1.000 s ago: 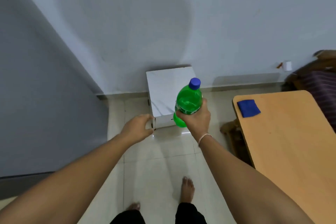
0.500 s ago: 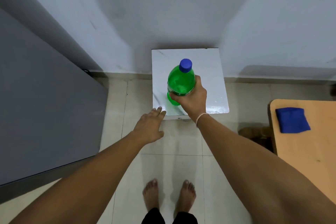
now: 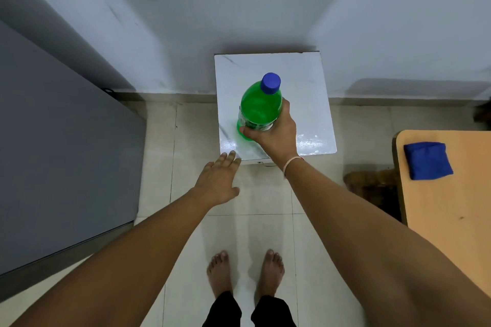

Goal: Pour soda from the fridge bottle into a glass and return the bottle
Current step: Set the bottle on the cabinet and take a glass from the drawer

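Note:
A green soda bottle (image 3: 259, 106) with a blue cap stands upright over a small white marble-topped stand (image 3: 305, 93) against the wall. My right hand (image 3: 273, 133) is wrapped around the bottle's lower body from the near side. My left hand (image 3: 219, 180) is flat with fingers spread, its fingertips at the stand's near left corner, holding nothing. The grey fridge (image 3: 61, 141) fills the left of the view with its door shut. No glass is in view.
A wooden table (image 3: 451, 210) with a blue cloth (image 3: 427, 160) on it stands at the right. A dark wooden object (image 3: 372, 186) sits on the tiled floor beside it. My bare feet (image 3: 245, 271) stand on the tiles below the stand.
I have stepped closer and now look down on the white stand. The bottle has come over its top. My left hand has left the stand's edge and opened flat.

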